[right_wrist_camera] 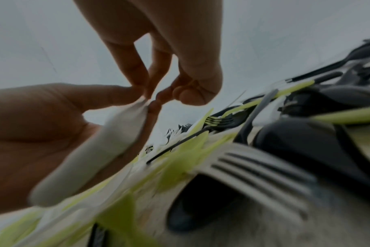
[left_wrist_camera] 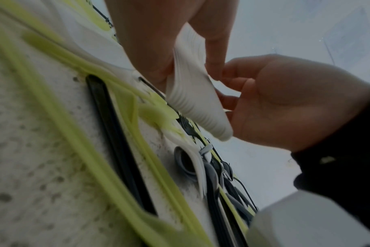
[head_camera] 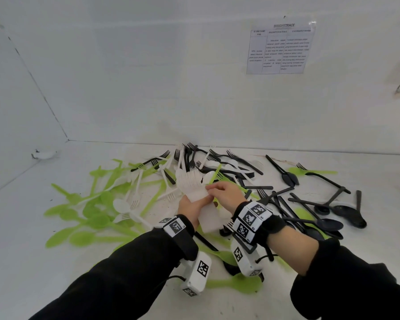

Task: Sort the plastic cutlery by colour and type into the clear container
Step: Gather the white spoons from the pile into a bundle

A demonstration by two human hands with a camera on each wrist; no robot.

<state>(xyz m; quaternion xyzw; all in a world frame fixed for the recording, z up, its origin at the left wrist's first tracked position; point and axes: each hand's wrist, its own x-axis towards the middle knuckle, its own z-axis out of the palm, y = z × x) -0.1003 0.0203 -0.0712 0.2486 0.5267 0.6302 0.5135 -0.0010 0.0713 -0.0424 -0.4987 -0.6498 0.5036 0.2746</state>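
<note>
My left hand [head_camera: 192, 205] grips a thick stack of white forks [head_camera: 189, 181] by the handles, tines pointing away from me, above the mixed pile. My right hand [head_camera: 224, 192] meets it from the right, fingers curled, fingertips pinching the stack's top edge. The left wrist view shows the layered white handles [left_wrist_camera: 196, 100] between my left hand [left_wrist_camera: 142, 41] and my right hand [left_wrist_camera: 285, 100]. From the right wrist, my right hand [right_wrist_camera: 158, 55] pinches the end of the stack [right_wrist_camera: 108, 142], which lies in my left hand [right_wrist_camera: 42, 130]. No clear container is in view.
Green spoons [head_camera: 86, 218] spread across the table's left side, with loose white forks [head_camera: 134, 199] among them. Black forks [head_camera: 217, 158] heap against the back wall. Black spoons [head_camera: 333, 215] lie to the right. A printed sheet [head_camera: 280, 49] hangs on the back wall.
</note>
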